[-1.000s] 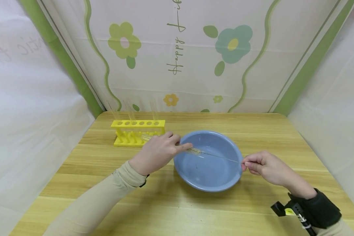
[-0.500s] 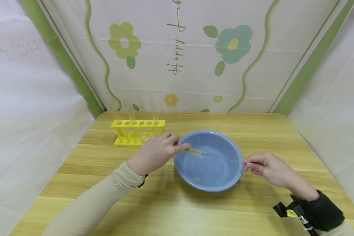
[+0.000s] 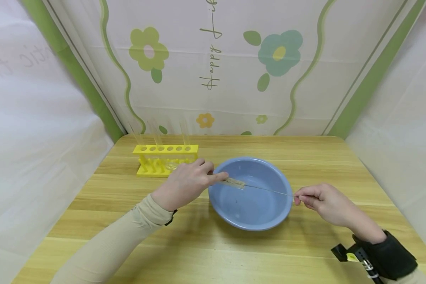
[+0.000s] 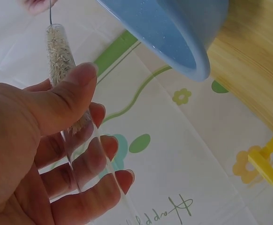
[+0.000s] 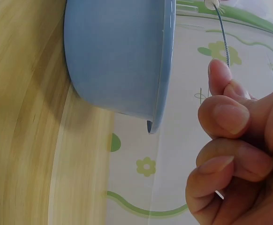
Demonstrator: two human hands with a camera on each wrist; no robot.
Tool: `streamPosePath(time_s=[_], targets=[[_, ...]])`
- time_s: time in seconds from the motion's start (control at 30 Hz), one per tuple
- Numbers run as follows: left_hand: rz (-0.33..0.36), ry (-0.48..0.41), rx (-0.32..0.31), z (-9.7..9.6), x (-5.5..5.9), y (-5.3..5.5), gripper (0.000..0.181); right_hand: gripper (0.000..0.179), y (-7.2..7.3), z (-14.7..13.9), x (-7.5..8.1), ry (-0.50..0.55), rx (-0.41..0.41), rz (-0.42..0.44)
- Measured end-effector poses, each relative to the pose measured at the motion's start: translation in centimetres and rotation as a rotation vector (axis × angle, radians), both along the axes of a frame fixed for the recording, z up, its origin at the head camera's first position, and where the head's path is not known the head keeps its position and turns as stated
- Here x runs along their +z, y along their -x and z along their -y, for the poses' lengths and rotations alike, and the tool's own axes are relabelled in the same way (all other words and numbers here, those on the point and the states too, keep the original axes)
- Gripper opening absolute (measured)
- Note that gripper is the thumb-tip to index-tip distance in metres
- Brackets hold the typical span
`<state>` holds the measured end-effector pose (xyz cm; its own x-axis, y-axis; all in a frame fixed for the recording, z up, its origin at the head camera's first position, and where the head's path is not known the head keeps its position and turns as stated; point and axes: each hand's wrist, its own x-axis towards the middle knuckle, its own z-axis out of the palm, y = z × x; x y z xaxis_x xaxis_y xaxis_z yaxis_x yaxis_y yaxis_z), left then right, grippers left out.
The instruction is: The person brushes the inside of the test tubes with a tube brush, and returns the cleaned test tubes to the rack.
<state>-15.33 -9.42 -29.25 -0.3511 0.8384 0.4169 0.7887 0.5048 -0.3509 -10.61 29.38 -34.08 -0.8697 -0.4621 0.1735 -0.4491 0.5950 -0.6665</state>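
Note:
My left hand (image 3: pixel 189 183) grips a clear test tube (image 3: pixel 172 166), tilted over the left side of a blue basin (image 3: pixel 252 213). Inside the tube, near its mouth, sit the pale bristles of a test tube brush (image 4: pixel 57 49). The thumb lies along the glass and the other fingers curl under it. At the basin's right rim, my right hand (image 3: pixel 326 203) pinches the far end of the brush's thin twisted wire (image 5: pixel 224 37) between thumb and forefinger. The wire runs straight across above the basin. Water drops show on the basin's inner wall in the left wrist view.
Behind the left hand stands a yellow test tube rack (image 3: pixel 167 152) with several clear test tubes (image 3: pixel 185 134) upright in it. The wooden table (image 3: pixel 213 264) ends at a printed white curtain (image 3: pixel 227 98). Black straps with a camera (image 3: pixel 340 252) are on the wrists.
My right hand has shifted slightly right and the left hand slightly left. The brush's bristles and the tube mouth have moved a little to the right over the basin. The basin stays put.

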Motion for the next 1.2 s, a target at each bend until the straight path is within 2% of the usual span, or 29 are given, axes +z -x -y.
streamPosePath(time_s=[0.27, 0.67, 0.97, 1.07, 1.17, 1.2], targets=[[-0.008, 0.007, 0.006, 0.1, 0.0, 0.0, 0.043, 0.027, -0.4, -0.2, -0.1, -0.067, -0.033, -0.117], [0.032, 0.013, 0.006, 0.2, -0.3, -0.2, 0.045, 0.029, -0.6, -0.1, -0.7, -0.111, -0.043, -0.265], [0.039, 0.012, 0.000, 0.1, -0.4, -0.3, 0.046, 0.031, -0.7, -0.4, -1.0, -0.166, -0.047, -0.410], [0.039, 0.010, 0.000, 0.1, -0.4, -0.4, 0.044, 0.030, -0.6, -0.3, -1.1, -0.190, -0.051, -0.504], [0.034, 0.011, -0.004, 0.2, -0.4, -0.4, 0.043, 0.011, -0.5, -0.3, -1.4, -0.207, -0.051, -0.652], [0.033, 0.010, -0.006, 0.2, -0.4, -0.5, 0.043, 0.014, -0.4, -0.2, -1.5, -0.203, -0.046, -0.700]])
